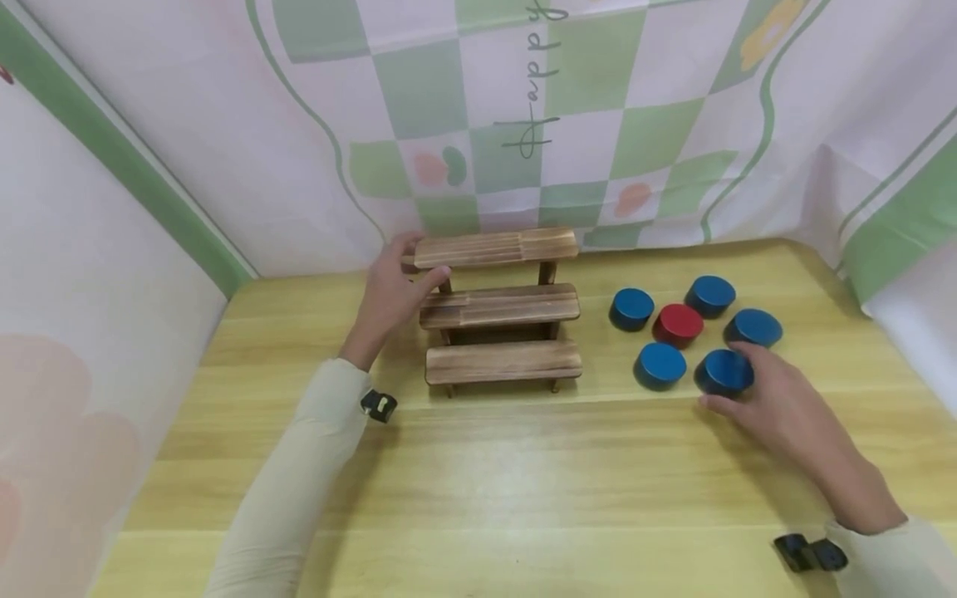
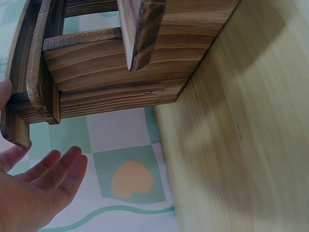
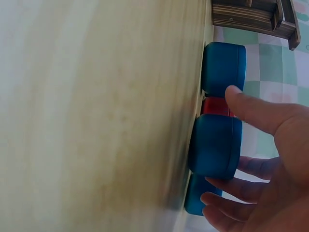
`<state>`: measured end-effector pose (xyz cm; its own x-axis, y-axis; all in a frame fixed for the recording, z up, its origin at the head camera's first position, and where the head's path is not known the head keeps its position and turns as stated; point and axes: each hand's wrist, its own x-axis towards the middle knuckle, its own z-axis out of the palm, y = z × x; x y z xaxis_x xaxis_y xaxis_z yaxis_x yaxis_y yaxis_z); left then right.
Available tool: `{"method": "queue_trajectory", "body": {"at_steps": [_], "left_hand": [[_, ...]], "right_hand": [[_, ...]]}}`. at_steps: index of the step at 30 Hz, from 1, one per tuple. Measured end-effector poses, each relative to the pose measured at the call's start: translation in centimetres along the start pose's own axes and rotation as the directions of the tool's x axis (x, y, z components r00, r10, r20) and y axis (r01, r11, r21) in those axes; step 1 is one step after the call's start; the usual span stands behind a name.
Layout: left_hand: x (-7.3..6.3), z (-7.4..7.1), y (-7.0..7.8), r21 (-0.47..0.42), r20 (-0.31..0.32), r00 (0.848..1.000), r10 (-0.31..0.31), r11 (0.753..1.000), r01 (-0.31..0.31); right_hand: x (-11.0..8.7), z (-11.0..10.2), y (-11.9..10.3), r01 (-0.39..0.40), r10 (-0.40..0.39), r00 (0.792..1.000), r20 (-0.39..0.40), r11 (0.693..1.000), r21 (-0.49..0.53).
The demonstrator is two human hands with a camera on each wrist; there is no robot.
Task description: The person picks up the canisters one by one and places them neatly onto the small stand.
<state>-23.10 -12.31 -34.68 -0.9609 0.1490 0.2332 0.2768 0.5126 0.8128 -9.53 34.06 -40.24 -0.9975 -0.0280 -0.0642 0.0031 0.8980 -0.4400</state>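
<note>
A brown three-step wooden stand (image 1: 501, 306) is upright on the table. My left hand (image 1: 392, 286) holds the left end of its top board, thumb in front and fingers around the end; in the left wrist view the other fingers (image 2: 72, 171) extend loosely past the board. To the right, several round blue lidded tins surround a red tin (image 1: 679, 325). My right hand (image 1: 792, 407) is around the nearest blue tin (image 1: 723, 373), thumb on one side and fingers on the other. In the right wrist view a gap shows between the thumb and that tin (image 3: 215, 145).
Other blue tins stand close by: one front left (image 1: 660, 366), one back left (image 1: 631, 309), one at the back (image 1: 711, 296) and one at the right (image 1: 753, 328). A checked cloth (image 1: 583, 149) hangs directly behind the wooden table (image 1: 508, 498).
</note>
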Motion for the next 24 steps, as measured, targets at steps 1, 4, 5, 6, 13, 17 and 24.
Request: {"method": "queue_trajectory", "body": {"at_steps": [1, 4, 5, 6, 13, 17, 24], "left_hand": [[0.0, 0.0, 0.0, -0.007, -0.002, 1.000, 0.000, 1.000, 0.000], [-0.1, 0.0, -0.1, -0.021, -0.004, 1.000, -0.004, 1.000, 0.004], [-0.1, 0.0, -0.2, -0.025, -0.005, 1.000, -0.005, 1.000, 0.005], [0.0, 0.1, -0.3, -0.029, -0.005, 1.000, -0.007, 1.000, 0.007], [0.2, 0.2, -0.7, -0.047, -0.002, 1.000, -0.018, 0.999, 0.018], [0.2, 0.3, -0.8, -0.064, -0.007, 1.000, -0.019, 0.998, 0.018], [0.1, 0.2, -0.8, -0.077, 0.004, 0.999, -0.033, 0.996, 0.033]], "right_hand": [[0.1, 0.0, 0.1, -0.003, 0.003, 1.000, 0.002, 1.000, 0.001], [0.3, 0.1, 0.6, -0.014, 0.014, 1.000, 0.004, 1.000, -0.002], [0.4, 0.1, 0.8, -0.020, 0.020, 1.000, 0.007, 1.000, -0.002], [0.5, 0.1, 0.9, -0.028, 0.028, 1.000, 0.012, 1.000, 0.000], [0.7, 0.1, 1.8, -0.068, 0.068, 0.997, 0.028, 0.998, 0.007], [0.8, 0.2, 1.9, -0.072, 0.072, 0.997, 0.005, 0.997, 0.013], [0.7, 0.3, 1.9, -0.087, 0.088, 0.996, -0.003, 0.996, 0.032]]}}
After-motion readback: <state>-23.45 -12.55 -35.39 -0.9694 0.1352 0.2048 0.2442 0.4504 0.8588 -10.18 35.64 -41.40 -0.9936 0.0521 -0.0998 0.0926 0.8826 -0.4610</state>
